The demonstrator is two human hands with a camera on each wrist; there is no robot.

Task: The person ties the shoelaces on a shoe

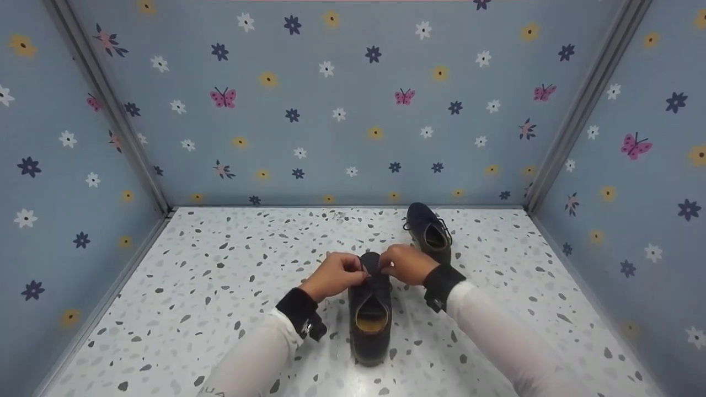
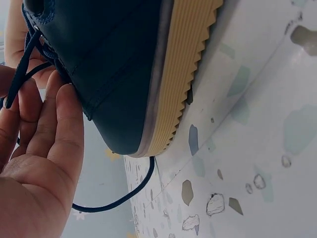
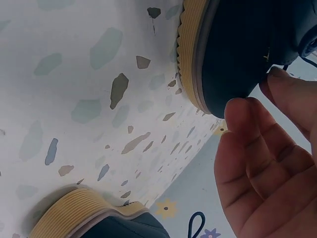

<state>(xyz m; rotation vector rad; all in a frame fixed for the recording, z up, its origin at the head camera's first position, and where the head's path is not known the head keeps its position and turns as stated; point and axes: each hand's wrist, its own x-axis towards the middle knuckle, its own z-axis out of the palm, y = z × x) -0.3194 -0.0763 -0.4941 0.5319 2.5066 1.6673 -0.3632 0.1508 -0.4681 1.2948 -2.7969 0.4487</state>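
A dark lace-up shoe (image 1: 370, 347) with a ribbed tan sole stands on the speckled surface, toe pointing away. At its front, my left hand (image 1: 336, 273) pinches the dark blue shoelace (image 2: 22, 69) between thumb and fingers. From the other side my right hand (image 1: 408, 263) is curled in at the lacing, its thumb and fingers pinching at the lace, partly hidden by the shoe. In the left wrist view a loose length of lace hangs in a curve past the toe.
The matching shoe (image 1: 422, 218) stands beyond my right hand, close to the back panel, its lace loop (image 3: 196, 225) sticking out. Blue flowered panels (image 1: 309, 132) enclose the speckled surface (image 1: 220, 309) at the back and both sides, with grey metal strips at the corners.
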